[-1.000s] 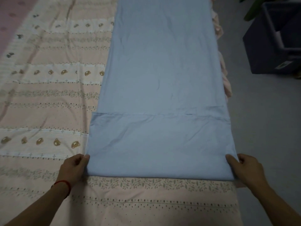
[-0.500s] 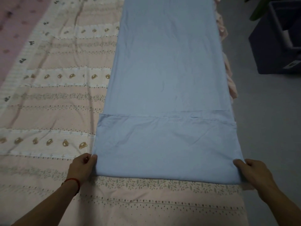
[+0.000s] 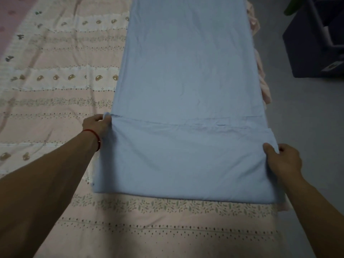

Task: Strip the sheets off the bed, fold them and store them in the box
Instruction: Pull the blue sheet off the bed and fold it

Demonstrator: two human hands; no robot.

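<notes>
A long blue sheet [image 3: 188, 75], folded into a narrow strip, lies lengthwise along the right side of the bed. Its near end is doubled over, with a fold line across it. My left hand [image 3: 96, 124] grips the sheet's left edge at that fold line. My right hand [image 3: 283, 159] grips the right edge a little nearer to me, thumb on top of the cloth. A dark storage box [image 3: 316, 43] stands on the floor at the upper right.
Under the blue sheet lies a pink patterned sheet [image 3: 55, 101] covering the bed, its ruffled edge [image 3: 260, 71] hanging off the right side. Grey floor [image 3: 297, 112] runs between the bed and the box. A green object [image 3: 292, 6] pokes out by the box.
Both hands left the near corners of the blue sheet and moved away from me along its side edges. The left reached the fold line, the right went less far.
</notes>
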